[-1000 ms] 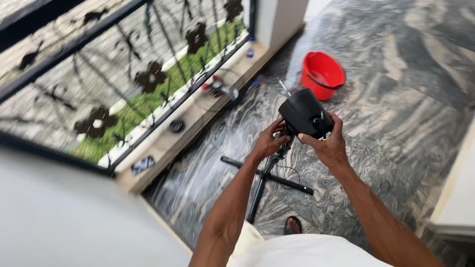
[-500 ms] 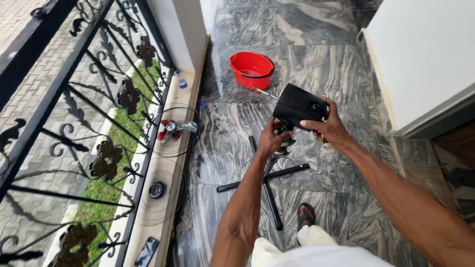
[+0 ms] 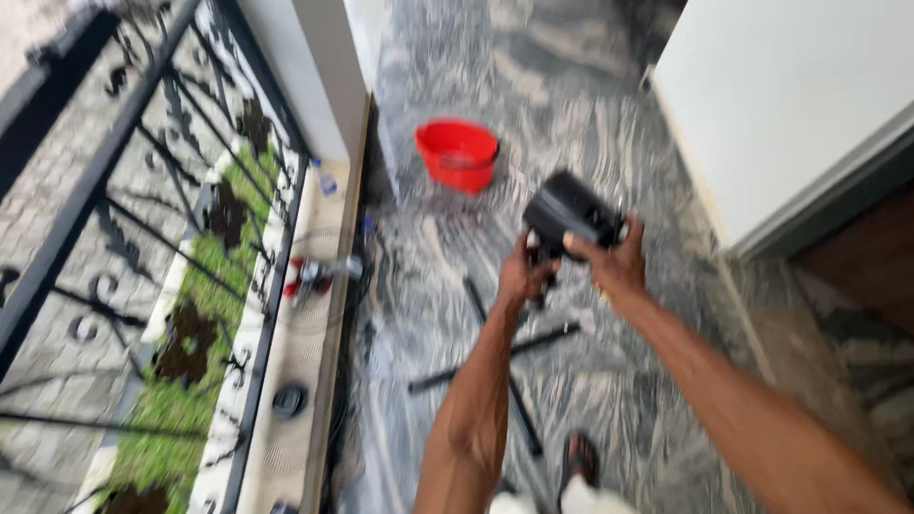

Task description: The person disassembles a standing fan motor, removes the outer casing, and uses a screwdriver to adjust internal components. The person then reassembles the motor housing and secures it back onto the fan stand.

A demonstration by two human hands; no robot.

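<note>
A black box-shaped device sits atop a black tripod stand whose legs spread on the grey marble floor. My right hand grips the device's lower right side. Just under the device, my left hand is closed around the stand's top. The picture is blurred by motion, so finer details of the device are unclear.
A red bucket stands on the floor beyond the device. A black iron railing runs along the left, with a ledge holding a small red-and-grey tool and a round black object. A white wall rises at right.
The view has swung left to right, so the railing shifted from the top to the left edge. Both hands stay on the device and stand.
</note>
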